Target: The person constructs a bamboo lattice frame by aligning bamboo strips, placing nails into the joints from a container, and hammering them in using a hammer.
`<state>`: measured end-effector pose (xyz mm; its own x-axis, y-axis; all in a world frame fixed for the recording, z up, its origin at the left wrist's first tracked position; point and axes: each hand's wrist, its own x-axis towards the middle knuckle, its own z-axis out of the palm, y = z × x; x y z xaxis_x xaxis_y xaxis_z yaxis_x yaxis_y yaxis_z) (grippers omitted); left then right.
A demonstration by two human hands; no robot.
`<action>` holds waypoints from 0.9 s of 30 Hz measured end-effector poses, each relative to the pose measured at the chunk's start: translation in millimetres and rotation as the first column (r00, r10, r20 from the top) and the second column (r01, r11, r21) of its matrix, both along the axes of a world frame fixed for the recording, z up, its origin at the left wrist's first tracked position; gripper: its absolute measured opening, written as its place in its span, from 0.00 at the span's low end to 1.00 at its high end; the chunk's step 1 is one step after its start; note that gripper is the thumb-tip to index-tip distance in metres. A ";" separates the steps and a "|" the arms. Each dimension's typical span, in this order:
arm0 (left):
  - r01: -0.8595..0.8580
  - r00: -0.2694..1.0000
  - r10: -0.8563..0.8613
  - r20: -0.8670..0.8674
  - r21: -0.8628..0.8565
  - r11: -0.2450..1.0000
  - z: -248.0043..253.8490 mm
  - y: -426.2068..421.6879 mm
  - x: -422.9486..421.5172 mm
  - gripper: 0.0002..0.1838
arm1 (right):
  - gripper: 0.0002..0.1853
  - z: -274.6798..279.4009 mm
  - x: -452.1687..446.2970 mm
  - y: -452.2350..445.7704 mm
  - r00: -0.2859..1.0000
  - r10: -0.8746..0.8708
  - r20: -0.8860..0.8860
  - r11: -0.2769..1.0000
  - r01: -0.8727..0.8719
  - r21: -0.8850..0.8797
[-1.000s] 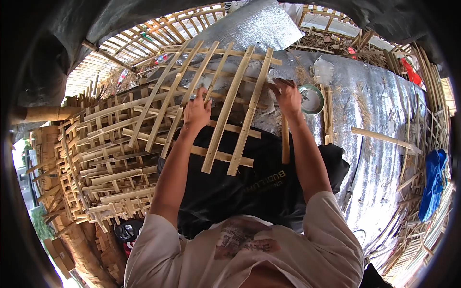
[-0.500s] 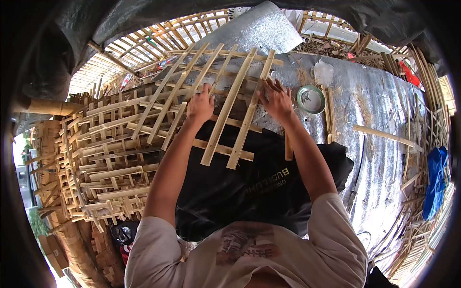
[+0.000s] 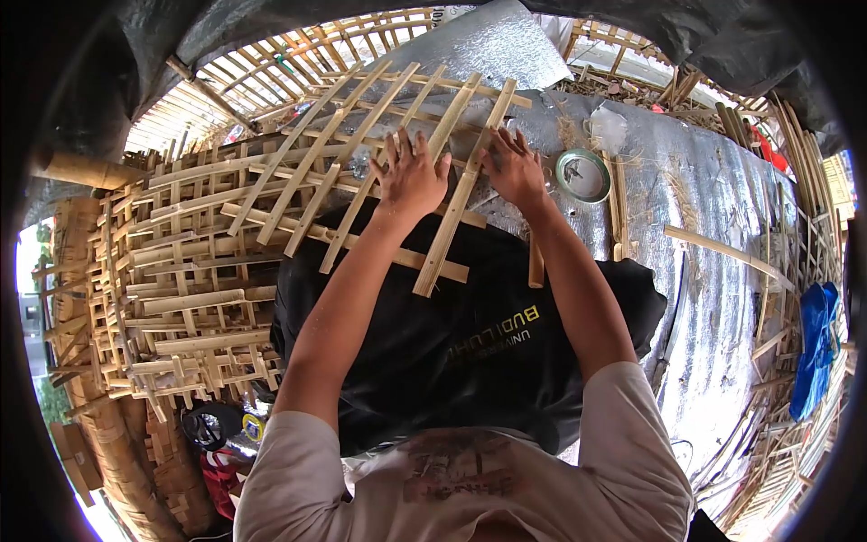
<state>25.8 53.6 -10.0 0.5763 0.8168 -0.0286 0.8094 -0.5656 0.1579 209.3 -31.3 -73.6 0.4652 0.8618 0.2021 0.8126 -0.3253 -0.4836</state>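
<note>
A lattice of crossed bamboo slats lies in front of me, its lower end over a black cloth with yellow lettering. My left hand is spread over the middle of the lattice, palm down, and covers part of one long slat. Beside the rightmost long slat, my right hand rests with its fingers apart and slightly bent, their tips at the slat's edge. Neither hand is wrapped round a slat. Just right of my right hand is a small round dish with a green rim, holding small bits I cannot make out.
Stacked bamboo lattices fill the left side. A silvery sheet covers the surface on the right, with a loose bamboo strip on it. Farther right hangs a blue plastic bag. A yellow tape roll sits at lower left.
My left hand has moved right, and its fingers have spread flat. The lattice has shifted slightly up and left in view. My right hand stays beside the rightmost slat.
</note>
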 end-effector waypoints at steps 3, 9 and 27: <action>0.082 0.997 -0.082 0.006 -0.103 0.991 14.2 6.7 27.9 0.40 | 0.32 -2.6 -2.4 -3.6 1.000 0.004 -0.002 1.000 -0.004 -0.007; 0.191 0.979 -0.197 -0.056 -0.107 0.976 -3.2 6.6 69.5 0.40 | 0.31 -1.3 1.7 -0.3 0.999 0.035 -0.015 0.997 -0.036 -0.069; 0.182 0.976 -0.189 0.112 0.070 0.981 -33.3 6.1 69.3 0.38 | 0.30 -1.4 -2.6 -2.3 0.999 0.022 -0.032 0.998 -0.024 -0.053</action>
<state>95.1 59.7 -43.4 0.7144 0.6934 0.0935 0.6673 -0.7154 0.2072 206.7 -33.6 -75.0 0.4508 0.8814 0.1412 0.8048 -0.3329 -0.4914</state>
